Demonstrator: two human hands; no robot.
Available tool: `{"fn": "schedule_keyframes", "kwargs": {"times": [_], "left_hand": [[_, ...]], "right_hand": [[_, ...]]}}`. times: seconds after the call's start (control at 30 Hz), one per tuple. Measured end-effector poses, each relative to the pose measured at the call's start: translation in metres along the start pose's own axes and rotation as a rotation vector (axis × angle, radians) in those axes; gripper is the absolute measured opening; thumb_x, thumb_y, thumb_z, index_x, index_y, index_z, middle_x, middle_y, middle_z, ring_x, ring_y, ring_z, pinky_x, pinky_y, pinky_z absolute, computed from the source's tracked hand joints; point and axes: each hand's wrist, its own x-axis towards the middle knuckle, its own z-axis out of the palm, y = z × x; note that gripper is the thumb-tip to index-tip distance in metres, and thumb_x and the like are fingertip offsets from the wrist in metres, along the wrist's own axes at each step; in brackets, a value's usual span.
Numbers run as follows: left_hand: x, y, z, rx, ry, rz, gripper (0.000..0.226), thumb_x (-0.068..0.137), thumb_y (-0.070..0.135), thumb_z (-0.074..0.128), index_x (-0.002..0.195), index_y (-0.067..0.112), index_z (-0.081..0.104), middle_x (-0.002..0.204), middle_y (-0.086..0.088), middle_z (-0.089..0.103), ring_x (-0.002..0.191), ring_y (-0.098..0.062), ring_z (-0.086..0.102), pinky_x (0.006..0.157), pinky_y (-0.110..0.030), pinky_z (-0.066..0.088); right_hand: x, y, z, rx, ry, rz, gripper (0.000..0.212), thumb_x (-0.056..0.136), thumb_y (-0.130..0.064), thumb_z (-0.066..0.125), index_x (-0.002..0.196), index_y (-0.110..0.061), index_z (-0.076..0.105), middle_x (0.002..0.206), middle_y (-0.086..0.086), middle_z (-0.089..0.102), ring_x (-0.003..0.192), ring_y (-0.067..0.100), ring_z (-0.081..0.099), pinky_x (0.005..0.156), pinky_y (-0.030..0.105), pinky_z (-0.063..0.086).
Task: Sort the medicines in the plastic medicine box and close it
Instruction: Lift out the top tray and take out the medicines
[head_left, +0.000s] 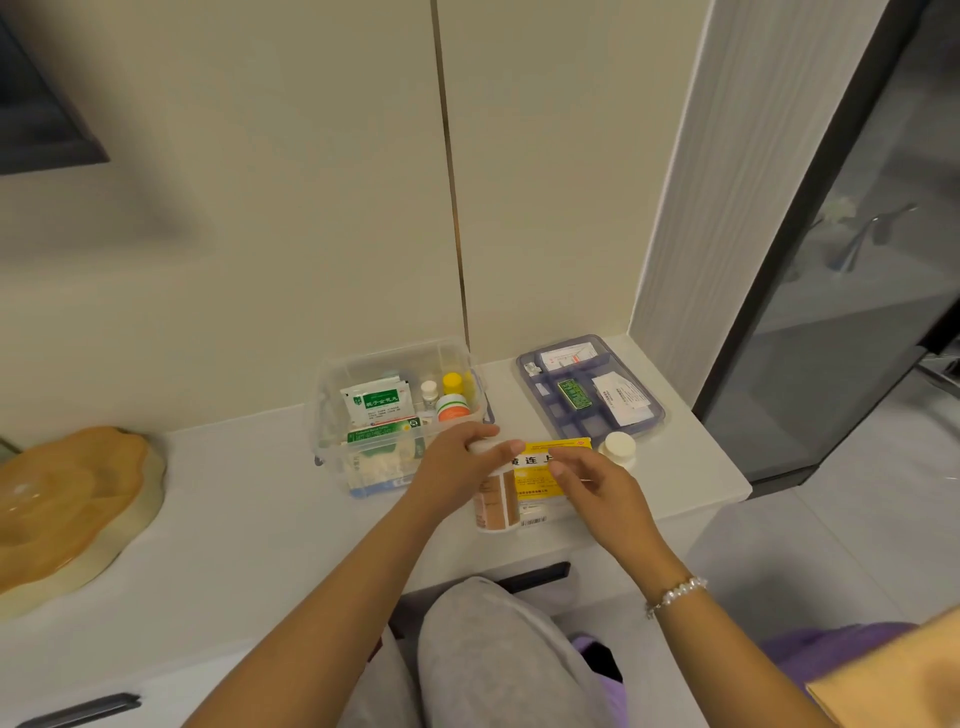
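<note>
A clear plastic medicine box (332, 395) stands open on the white counter, holding sachets, a green carton and small bottles with yellow, white and orange caps. In front of it, my left hand (457, 467) grips the top of a white bottle with a brown label (496, 501). My right hand (597, 488) holds a yellow medicine carton (540, 480) by its right end, right beside the bottle. A purple divided tray (649, 402) with packets lies to the right of the box.
A white-capped bottle (618, 448) stands just beyond my right hand. A large amber dish (67, 499) sits at the left of the counter. The counter's right edge (737, 493) ends near a glass cabinet door. My knee is below the front edge.
</note>
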Motion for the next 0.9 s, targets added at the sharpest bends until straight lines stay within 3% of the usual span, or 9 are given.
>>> {"fn": "schedule_keyframes", "kwargs": {"times": [0.1,0.23,0.3,0.43,0.53,0.6,0.7,0.8,0.9], "left_hand": [[-0.004,0.016,0.003,-0.062,0.005,0.018,0.049,0.078,0.047,0.065,0.119,0.021,0.059,0.107,0.007,0.058,0.099,-0.012,0.056,0.080,-0.024,0.044],[-0.005,0.042,0.015,-0.250,-0.009,-0.036,0.034,0.075,0.041,0.071,0.101,0.019,0.068,0.095,0.004,0.068,0.091,-0.016,0.065,0.080,-0.031,0.055],[-0.005,0.054,0.024,-0.233,0.003,-0.012,0.022,0.075,0.040,0.072,0.089,0.024,0.067,0.088,0.005,0.069,0.087,-0.016,0.067,0.081,-0.034,0.057],[0.000,0.077,0.038,-0.310,-0.153,-0.028,0.024,0.086,0.037,0.061,0.099,0.019,0.068,0.101,-0.007,0.071,0.095,-0.022,0.067,0.083,-0.037,0.057],[0.006,0.088,0.048,-0.367,-0.289,-0.063,0.029,0.088,0.026,0.059,0.114,0.013,0.062,0.113,-0.010,0.067,0.101,-0.023,0.065,0.080,-0.030,0.057],[0.007,0.092,0.060,-0.396,-0.310,-0.085,0.033,0.087,0.022,0.062,0.118,0.013,0.059,0.117,-0.010,0.065,0.102,-0.022,0.063,0.075,-0.024,0.056],[0.010,0.100,0.080,-0.362,-0.324,-0.097,0.040,0.083,0.026,0.067,0.121,0.017,0.057,0.121,-0.009,0.062,0.105,-0.021,0.061,0.075,-0.023,0.054],[0.016,0.104,0.097,-0.343,-0.333,-0.096,0.046,0.081,0.031,0.068,0.122,0.016,0.055,0.122,-0.008,0.062,0.106,-0.021,0.062,0.084,-0.029,0.054],[0.024,0.102,0.108,-0.273,-0.257,-0.067,0.043,0.084,0.034,0.063,0.123,0.014,0.058,0.121,-0.008,0.064,0.099,-0.016,0.062,0.083,-0.028,0.052]], "right_hand": [[-0.004,-0.010,-0.004,0.120,-0.083,-0.027,0.025,0.084,-0.034,0.062,0.109,-0.032,0.060,0.099,-0.018,0.064,0.089,-0.014,0.059,0.067,-0.001,0.043],[-0.007,-0.017,-0.012,0.140,-0.118,-0.035,0.045,0.073,-0.034,0.074,0.114,-0.034,0.057,0.100,-0.014,0.066,0.094,0.001,0.063,0.074,0.011,0.050],[-0.008,-0.017,-0.018,0.100,-0.090,-0.041,0.053,0.069,-0.034,0.077,0.118,-0.032,0.055,0.101,-0.012,0.066,0.092,0.003,0.063,0.077,0.016,0.050],[-0.006,-0.009,-0.046,0.206,-0.071,-0.017,0.039,0.074,-0.032,0.073,0.111,-0.035,0.058,0.103,-0.009,0.069,0.090,0.006,0.066,0.080,0.019,0.054],[-0.009,-0.003,-0.075,0.320,-0.163,0.003,0.035,0.073,-0.045,0.062,0.108,-0.040,0.059,0.104,-0.015,0.070,0.096,0.004,0.066,0.080,0.016,0.054],[-0.010,0.003,-0.088,0.303,-0.197,0.007,0.039,0.073,-0.051,0.056,0.111,-0.042,0.057,0.109,-0.020,0.067,0.100,0.001,0.063,0.076,0.012,0.051],[-0.008,0.015,-0.099,0.244,-0.158,0.020,0.054,0.074,-0.051,0.054,0.125,-0.033,0.051,0.117,-0.016,0.060,0.106,0.008,0.059,0.081,0.018,0.051],[-0.003,0.025,-0.110,0.218,-0.090,0.042,0.038,0.079,-0.040,0.061,0.116,-0.034,0.052,0.109,-0.013,0.060,0.101,0.009,0.059,0.072,0.016,0.050],[0.004,0.039,-0.122,0.234,-0.026,0.072,0.028,0.082,-0.032,0.063,0.104,-0.044,0.051,0.106,-0.012,0.060,0.098,0.009,0.057,0.072,0.018,0.047]]}}
